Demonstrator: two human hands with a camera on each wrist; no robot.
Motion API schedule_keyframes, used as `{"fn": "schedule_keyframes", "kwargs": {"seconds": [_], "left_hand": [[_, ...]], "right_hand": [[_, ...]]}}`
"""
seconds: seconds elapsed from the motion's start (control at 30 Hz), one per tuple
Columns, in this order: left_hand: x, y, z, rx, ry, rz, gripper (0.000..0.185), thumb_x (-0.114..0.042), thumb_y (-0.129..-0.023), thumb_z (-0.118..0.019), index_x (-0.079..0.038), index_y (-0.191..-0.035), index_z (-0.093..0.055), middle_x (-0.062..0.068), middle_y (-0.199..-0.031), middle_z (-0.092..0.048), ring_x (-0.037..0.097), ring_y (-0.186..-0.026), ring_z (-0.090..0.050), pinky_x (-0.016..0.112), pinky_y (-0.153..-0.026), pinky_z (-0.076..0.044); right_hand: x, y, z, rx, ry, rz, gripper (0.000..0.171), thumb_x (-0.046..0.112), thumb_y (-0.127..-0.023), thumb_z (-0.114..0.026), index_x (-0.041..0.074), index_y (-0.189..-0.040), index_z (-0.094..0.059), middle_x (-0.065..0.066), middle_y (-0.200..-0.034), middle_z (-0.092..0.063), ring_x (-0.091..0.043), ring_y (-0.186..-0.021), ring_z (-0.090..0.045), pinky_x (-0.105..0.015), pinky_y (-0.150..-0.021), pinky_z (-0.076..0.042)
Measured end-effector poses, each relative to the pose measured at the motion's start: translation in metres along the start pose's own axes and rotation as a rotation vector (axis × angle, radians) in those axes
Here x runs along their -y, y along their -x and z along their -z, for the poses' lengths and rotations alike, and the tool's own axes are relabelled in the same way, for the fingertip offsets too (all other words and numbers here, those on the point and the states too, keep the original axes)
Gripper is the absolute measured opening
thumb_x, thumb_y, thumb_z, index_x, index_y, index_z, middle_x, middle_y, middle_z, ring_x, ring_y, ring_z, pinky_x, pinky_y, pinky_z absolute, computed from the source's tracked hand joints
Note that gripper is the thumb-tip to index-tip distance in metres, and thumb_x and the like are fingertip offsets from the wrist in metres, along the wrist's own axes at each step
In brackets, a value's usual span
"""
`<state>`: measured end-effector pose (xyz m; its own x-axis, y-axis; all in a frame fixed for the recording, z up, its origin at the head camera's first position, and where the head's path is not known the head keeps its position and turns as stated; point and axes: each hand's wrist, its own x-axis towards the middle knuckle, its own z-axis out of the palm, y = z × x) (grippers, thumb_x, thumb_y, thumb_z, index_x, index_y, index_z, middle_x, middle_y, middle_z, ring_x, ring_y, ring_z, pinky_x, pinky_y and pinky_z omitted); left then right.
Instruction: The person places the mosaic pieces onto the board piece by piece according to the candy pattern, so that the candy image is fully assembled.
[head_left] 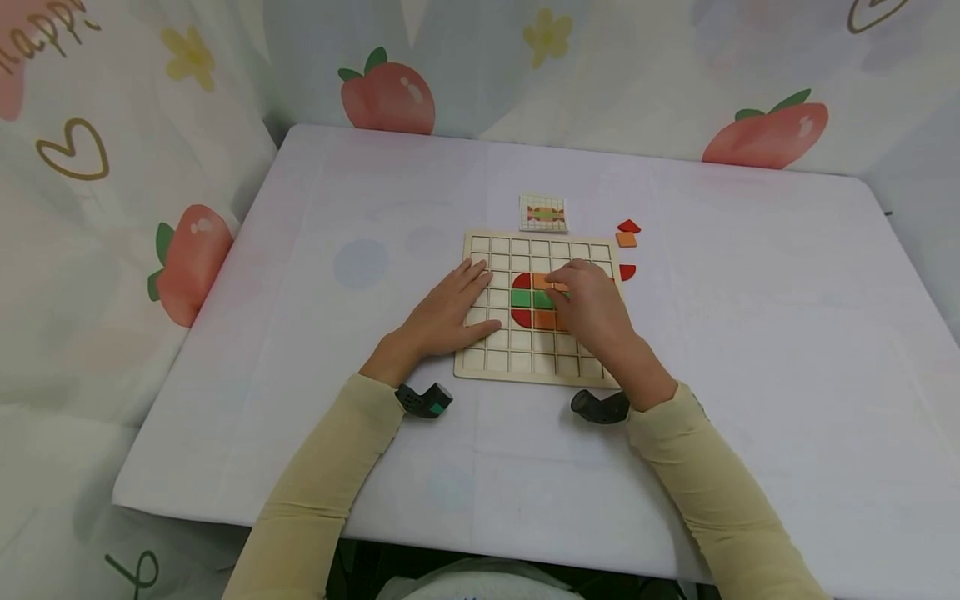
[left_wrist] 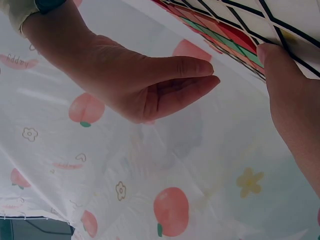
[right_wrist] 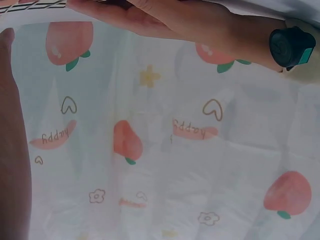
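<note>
While the left hand (head_left: 448, 312) lies flat, steadying the board (head_left: 480, 360) mid-table, the right hand (head_left: 592, 304) pinches an orange tile (head_left: 542, 282) near board centre; seat it squarely.

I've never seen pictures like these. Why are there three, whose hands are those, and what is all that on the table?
There is no machine here: a person works with bare hands and wears three small cameras. The big picture comes from a camera on the head, looking down at the table. The other two come from cameras strapped to the wrists, so they show the hands from very close, at odd angles.

On the table lies a wooden grid board with red, green and orange pieces set in its middle. The left hand rests flat on the board's left side. The right hand reaches over the coloured pieces, its fingertips on them; whether it has a grip on one is hidden. Beyond the board lie a small pattern card and three loose pieces.
</note>
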<state>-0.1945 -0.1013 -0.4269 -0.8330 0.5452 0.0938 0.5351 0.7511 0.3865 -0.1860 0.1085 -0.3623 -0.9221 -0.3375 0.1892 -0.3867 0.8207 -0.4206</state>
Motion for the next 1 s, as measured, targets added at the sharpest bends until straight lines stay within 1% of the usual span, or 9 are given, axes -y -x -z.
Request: {"fn": "schedule_keyframes", "kwargs": {"seconds": [0.27,0.4,0.6,0.7,0.83,0.93,1.0], "left_hand": [[0.000,0.000,0.001,0.004,-0.002,0.004,0.075,-0.058,-0.079,-0.035,-0.009,-0.135,-0.021,0.004,-0.140,-0.011,0.016,-0.126,0.002,0.031,-0.100,-0.006],[-0.001,0.000,0.001,0.002,0.001,0.003,0.075,-0.058,-0.079,-0.035,-0.009,-0.135,-0.021,0.004,-0.140,-0.011,0.017,-0.126,0.002,0.031,-0.100,-0.006],[-0.001,0.000,0.001,0.008,-0.004,0.008,0.075,-0.058,-0.080,-0.034,-0.009,-0.135,-0.020,0.004,-0.140,-0.010,0.017,-0.126,0.002,0.031,-0.100,-0.007],[-0.001,0.000,0.001,0.011,-0.005,0.008,0.076,-0.059,-0.079,-0.034,-0.009,-0.135,-0.020,0.004,-0.140,-0.010,0.016,-0.126,0.002,0.031,-0.100,-0.007],[-0.001,0.000,0.001,0.008,-0.002,0.007,0.076,-0.059,-0.079,-0.034,-0.009,-0.135,-0.020,0.004,-0.140,-0.010,0.017,-0.126,0.002,0.031,-0.100,-0.006],[-0.001,0.000,0.000,0.005,-0.002,0.009,0.075,-0.058,-0.079,-0.035,-0.009,-0.135,-0.021,0.003,-0.140,-0.010,0.017,-0.126,0.002,0.031,-0.100,-0.006],[0.000,0.000,0.000,0.003,0.000,0.009,0.075,-0.058,-0.080,-0.035,-0.009,-0.135,-0.021,0.003,-0.140,-0.011,0.017,-0.126,0.002,0.030,-0.100,-0.006]], "right_hand": [[-0.009,-0.004,0.006,0.003,0.000,-0.069,0.019,0.007,-0.077,-0.060,-0.001,-0.094,-0.063,-0.013,-0.091,-0.058,-0.025,-0.086,-0.049,-0.037,-0.070,-0.043],[-0.015,-0.006,0.010,-0.004,-0.014,-0.070,0.020,0.007,-0.077,-0.060,-0.002,-0.096,-0.063,-0.014,-0.093,-0.058,-0.026,-0.088,-0.049,-0.038,-0.072,-0.042],[-0.028,-0.011,0.017,-0.019,0.003,-0.103,0.022,0.007,-0.079,-0.058,-0.001,-0.099,-0.062,-0.014,-0.093,-0.058,-0.027,-0.085,-0.049,-0.039,-0.068,-0.042],[-0.033,-0.012,0.021,-0.029,0.000,-0.136,0.022,0.006,-0.079,-0.058,-0.001,-0.100,-0.061,-0.015,-0.096,-0.058,-0.029,-0.095,-0.047,-0.040,-0.071,-0.041],[-0.039,-0.014,0.024,-0.026,-0.004,-0.180,0.024,0.007,-0.080,-0.057,-0.001,-0.102,-0.060,-0.015,-0.101,-0.057,-0.030,-0.098,-0.045,-0.041,-0.074,-0.040],[-0.044,-0.015,0.027,-0.026,-0.005,-0.206,0.024,0.008,-0.081,-0.056,-0.002,-0.103,-0.059,-0.016,-0.104,-0.054,-0.029,-0.091,-0.047,-0.041,-0.073,-0.041],[-0.047,-0.016,0.029,-0.038,-0.011,-0.216,0.024,0.007,-0.080,-0.056,-0.002,-0.102,-0.060,-0.017,-0.104,-0.053,-0.029,-0.090,-0.047,-0.041,-0.072,-0.041]]}}
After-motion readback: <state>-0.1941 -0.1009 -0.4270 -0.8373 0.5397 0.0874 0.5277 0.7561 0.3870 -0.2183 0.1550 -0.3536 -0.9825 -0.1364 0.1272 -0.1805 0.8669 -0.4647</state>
